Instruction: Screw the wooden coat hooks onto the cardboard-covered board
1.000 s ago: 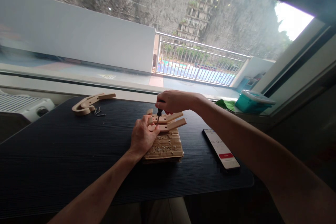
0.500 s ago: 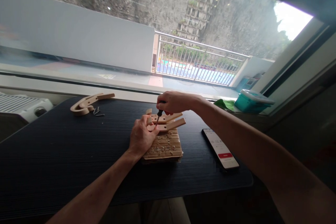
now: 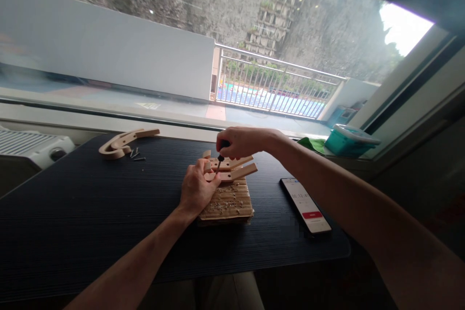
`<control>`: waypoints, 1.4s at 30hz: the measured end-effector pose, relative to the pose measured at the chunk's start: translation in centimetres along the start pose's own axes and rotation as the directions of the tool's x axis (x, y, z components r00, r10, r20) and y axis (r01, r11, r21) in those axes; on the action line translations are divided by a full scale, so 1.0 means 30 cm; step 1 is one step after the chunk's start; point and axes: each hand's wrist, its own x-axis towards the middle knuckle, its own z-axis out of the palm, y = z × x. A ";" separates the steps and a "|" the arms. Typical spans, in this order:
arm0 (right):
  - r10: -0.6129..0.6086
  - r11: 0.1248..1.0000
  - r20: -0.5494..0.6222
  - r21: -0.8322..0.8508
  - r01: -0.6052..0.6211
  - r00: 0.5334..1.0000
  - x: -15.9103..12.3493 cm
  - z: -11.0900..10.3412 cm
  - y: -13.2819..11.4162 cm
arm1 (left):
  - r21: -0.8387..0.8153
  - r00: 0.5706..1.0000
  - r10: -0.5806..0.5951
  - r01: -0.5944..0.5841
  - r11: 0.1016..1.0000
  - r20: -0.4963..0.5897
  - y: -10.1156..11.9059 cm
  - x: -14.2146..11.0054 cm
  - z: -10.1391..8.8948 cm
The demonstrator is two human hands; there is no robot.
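My right hand (image 3: pixel 236 142) is closed around the dark handle of a screwdriver (image 3: pixel 220 158), whose shaft points down at the nearer of two wooden hooks. This wooden hook (image 3: pixel 240 173) has dark holes along it and lies across a corrugated cardboard block (image 3: pixel 225 206). Another wooden hook (image 3: pixel 221 164) lies just behind it. My left hand (image 3: pixel 198 188) grips the left end of the nearer hook, thumb close to the screwdriver's tip. Part of that end is hidden by the fingers. Small light crumbs are scattered over the cardboard.
A curved wooden hook (image 3: pixel 116 147) rests at the table's back left, beside several loose screws (image 3: pixel 136 154). On the right lies a phone (image 3: pixel 307 208) with a running timer. By the window stand a teal box (image 3: pixel 348 141) and a green cloth (image 3: pixel 311 145).
Both hands stay nearly in place, with the screwdriver still upright over the nearer hook. The right hand's grip on the handle has turned very slightly.
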 end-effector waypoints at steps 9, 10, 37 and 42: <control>0.030 0.994 -0.056 -0.107 -0.036 0.998 0.007 -0.003 0.006 | -0.014 1.000 0.009 -0.009 1.000 0.006 0.001 0.001 -0.003; 0.005 0.991 -0.072 -0.131 -0.015 0.997 0.005 -0.007 0.006 | -0.011 1.000 0.004 -0.004 1.000 0.004 0.001 0.002 -0.002; 0.011 0.990 -0.114 -0.139 -0.027 0.993 -0.007 0.016 0.020 | -0.202 0.951 0.072 -0.010 0.979 0.302 -0.038 0.031 -0.074; 0.008 0.986 -0.126 -0.166 -0.029 0.992 -0.019 0.019 0.015 | -0.275 0.918 0.151 -0.048 0.960 0.367 -0.068 0.055 -0.120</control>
